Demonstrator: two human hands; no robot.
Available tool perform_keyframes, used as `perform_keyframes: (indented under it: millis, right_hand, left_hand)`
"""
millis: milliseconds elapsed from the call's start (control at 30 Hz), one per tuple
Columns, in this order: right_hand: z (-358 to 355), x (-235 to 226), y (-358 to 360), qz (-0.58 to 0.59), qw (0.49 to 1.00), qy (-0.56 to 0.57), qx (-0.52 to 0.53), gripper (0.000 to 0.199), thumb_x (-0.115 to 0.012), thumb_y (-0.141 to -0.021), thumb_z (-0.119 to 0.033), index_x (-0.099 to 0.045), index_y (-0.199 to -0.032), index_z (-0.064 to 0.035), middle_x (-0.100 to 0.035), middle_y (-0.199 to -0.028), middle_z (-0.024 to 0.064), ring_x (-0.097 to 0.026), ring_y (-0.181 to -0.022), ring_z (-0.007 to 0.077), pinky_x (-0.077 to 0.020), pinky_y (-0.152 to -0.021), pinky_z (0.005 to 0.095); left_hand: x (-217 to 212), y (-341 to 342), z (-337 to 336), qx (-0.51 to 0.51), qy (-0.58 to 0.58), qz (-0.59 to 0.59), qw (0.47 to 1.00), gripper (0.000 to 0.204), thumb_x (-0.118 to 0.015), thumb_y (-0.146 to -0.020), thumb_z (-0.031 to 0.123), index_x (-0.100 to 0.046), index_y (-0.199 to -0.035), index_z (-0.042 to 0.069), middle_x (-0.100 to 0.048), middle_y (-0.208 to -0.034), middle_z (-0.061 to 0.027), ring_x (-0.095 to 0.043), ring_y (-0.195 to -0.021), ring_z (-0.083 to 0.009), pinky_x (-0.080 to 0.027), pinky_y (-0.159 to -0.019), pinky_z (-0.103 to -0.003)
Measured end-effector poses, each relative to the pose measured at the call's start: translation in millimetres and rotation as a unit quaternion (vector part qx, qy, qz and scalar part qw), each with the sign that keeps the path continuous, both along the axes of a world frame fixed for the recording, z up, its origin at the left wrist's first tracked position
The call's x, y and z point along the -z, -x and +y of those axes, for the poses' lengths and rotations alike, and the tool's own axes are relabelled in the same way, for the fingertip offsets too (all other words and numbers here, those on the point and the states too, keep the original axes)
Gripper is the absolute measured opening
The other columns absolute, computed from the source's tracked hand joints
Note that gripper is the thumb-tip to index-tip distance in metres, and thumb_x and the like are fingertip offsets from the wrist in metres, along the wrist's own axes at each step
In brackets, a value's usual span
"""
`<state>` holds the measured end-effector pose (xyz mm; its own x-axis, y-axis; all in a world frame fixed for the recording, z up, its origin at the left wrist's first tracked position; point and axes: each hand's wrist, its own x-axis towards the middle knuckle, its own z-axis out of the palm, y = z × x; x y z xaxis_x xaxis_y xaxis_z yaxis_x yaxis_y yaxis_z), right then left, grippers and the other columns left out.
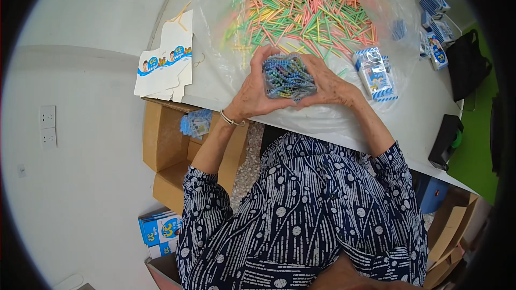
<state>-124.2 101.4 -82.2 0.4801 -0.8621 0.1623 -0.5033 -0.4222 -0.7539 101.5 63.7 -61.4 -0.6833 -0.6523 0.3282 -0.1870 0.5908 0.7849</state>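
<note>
Between my two hands, over the near part of the table, is a bundle of small blue packets with their wavy edges turned up. My left hand is closed around its left side, a bangle on the wrist. Pressed to the opposite side is my right hand, its thumb near the left one at the bottom edge. Just beyond lies a wide pile of thin pink, green and yellow sticks on a clear plastic sheet. Several blue-and-white packets lie right of my right hand.
Flat white printed cartons lie at the table's left edge. Below them stands an open cardboard box with blue packets inside. To the right are more packets, a black bag and a black tape dispenser.
</note>
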Motion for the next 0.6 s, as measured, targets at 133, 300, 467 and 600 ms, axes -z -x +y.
perform_keyframes:
  millis: [133,300,467,600]
  right_hand:
    - [-2.4,3.7,-4.4,-0.005,1.0,-0.006,0.027,0.106,-0.083,-0.06,-0.043,-0.03,-0.14,-0.0006,-0.041,-0.131,0.0226,-0.035,-0.124,0.0392,-0.028,-0.108,0.0443]
    - [-6.8,15.6,-9.2,-0.007,0.999,0.031,0.027,0.088,-0.081,-0.063,-0.038,-0.041,-0.132,-0.0012,-0.044,-0.125,0.0192,-0.038,-0.122,0.0351,-0.0274,-0.107,0.0428]
    - [-7.4,14.4,-11.3,-0.043,0.999,0.022,0.025,0.09,-0.081,-0.062,-0.037,-0.04,-0.133,-0.0021,-0.046,-0.125,0.0183,-0.04,-0.122,0.0343,-0.0276,-0.107,0.0428]
    - [-9.2,17.0,-14.1,-0.091,0.994,-0.007,0.057,0.096,-0.083,-0.061,-0.035,-0.035,-0.138,-0.0032,-0.046,-0.128,0.0179,-0.043,-0.121,0.0328,-0.03,-0.106,0.0429]
  left_hand:
    - [-40.4,5.9,-6.7,0.0,0.057,-0.081,0.995,0.107,-0.088,-0.061,0.029,-0.021,-0.141,0.002,-0.04,-0.132,-0.019,-0.044,-0.123,-0.0324,-0.038,-0.103,-0.04]
    - [-74.9,17.6,-5.9,0.075,0.112,-0.267,0.954,0.078,-0.079,-0.069,0.029,-0.04,-0.134,0.007,-0.047,-0.123,-0.018,-0.052,-0.109,-0.0379,-0.049,-0.087,-0.041]
    - [-63.3,21.2,-6.2,0.059,0.145,-0.309,0.938,0.068,-0.077,-0.07,0.026,-0.046,-0.129,0.013,-0.049,-0.113,-0.0136,-0.058,-0.094,-0.0342,-0.051,-0.074,-0.04]
    - [-52.5,5.6,-6.7,0.04,0.145,-0.23,0.961,0.055,-0.077,-0.07,0.021,-0.054,-0.119,0.01,-0.054,-0.106,-0.0125,-0.059,-0.091,-0.0327,-0.051,-0.073,-0.037]
